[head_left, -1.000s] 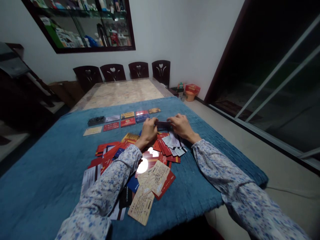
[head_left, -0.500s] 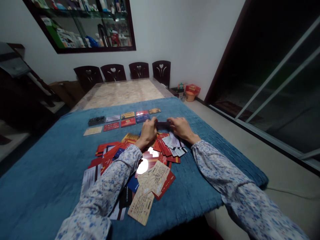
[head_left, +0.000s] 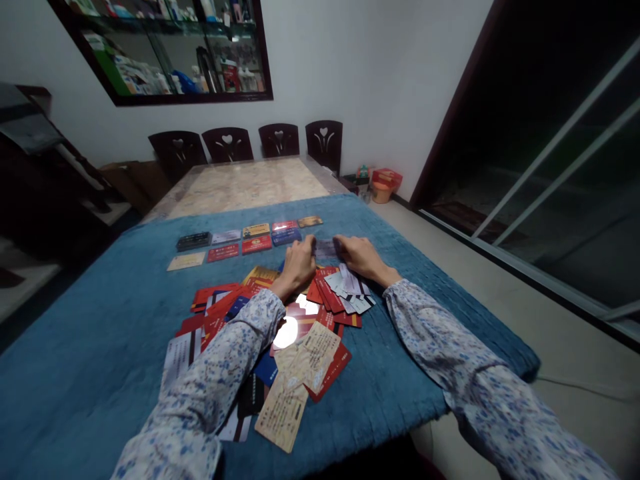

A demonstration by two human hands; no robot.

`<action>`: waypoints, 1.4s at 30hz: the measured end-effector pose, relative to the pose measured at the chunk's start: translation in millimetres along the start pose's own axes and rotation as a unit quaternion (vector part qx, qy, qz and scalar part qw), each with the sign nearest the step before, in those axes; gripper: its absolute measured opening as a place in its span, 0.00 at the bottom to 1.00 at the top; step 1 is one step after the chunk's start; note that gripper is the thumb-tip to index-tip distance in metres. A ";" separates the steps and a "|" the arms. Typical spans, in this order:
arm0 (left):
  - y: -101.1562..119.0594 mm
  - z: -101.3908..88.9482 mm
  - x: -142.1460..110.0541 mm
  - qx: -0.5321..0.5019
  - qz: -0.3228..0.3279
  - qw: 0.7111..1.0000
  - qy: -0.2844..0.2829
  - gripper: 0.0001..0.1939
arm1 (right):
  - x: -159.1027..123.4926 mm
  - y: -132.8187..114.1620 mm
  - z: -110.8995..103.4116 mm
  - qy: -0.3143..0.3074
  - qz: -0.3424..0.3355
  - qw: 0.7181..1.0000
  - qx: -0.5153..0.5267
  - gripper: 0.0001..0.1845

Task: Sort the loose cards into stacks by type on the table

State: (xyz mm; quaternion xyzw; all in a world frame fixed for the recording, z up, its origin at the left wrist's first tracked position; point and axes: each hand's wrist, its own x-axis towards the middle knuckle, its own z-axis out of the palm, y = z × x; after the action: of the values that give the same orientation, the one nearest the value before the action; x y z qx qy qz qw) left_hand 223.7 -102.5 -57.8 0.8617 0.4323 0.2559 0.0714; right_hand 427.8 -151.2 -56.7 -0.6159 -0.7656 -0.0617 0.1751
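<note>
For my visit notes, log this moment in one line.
left hand: holds purplish card; right hand: its other end; card pile: on blue cloth

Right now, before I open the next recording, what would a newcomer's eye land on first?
Probably the glaring heap of cards on the blue cloth, between the floral sleeves. At its far edge, the left hand and right hand grip what looks like a greyish card. Beyond the heap, farther left, lie two rows of cards.

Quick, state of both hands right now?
Left hand: closed, holding the left end of a card.
Right hand: closed, holding the card's right end.
</note>
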 end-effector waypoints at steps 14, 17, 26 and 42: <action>7.2 -9.1 -1.8 0.008 -0.001 1.000 0.004 0.24 | 2.4 2.1 -4.9 0.024 -0.025 0.999 -0.019 0.32; 12.4 -15.6 -3.7 0.030 0.001 1.000 -0.009 0.26 | 3.0 0.7 -6.7 0.017 -0.023 0.999 -0.027 0.32; 16.3 -26.7 -5.3 0.064 -0.003 0.997 -0.038 0.28 | 1.9 -8.3 -18.2 -0.013 -0.017 0.999 -0.037 0.31; 2.8 -39.5 -12.8 0.129 0.027 0.990 -0.054 0.22 | 3.0 -12.5 -20.5 -0.006 -0.063 0.997 -0.040 0.28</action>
State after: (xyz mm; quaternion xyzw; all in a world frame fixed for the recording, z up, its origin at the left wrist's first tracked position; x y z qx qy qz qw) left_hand 199.5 -118.1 -27.8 0.8877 0.4335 0.1533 -0.0242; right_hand 419.2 -157.7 -35.1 -0.5731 -0.8009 -0.0998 0.1419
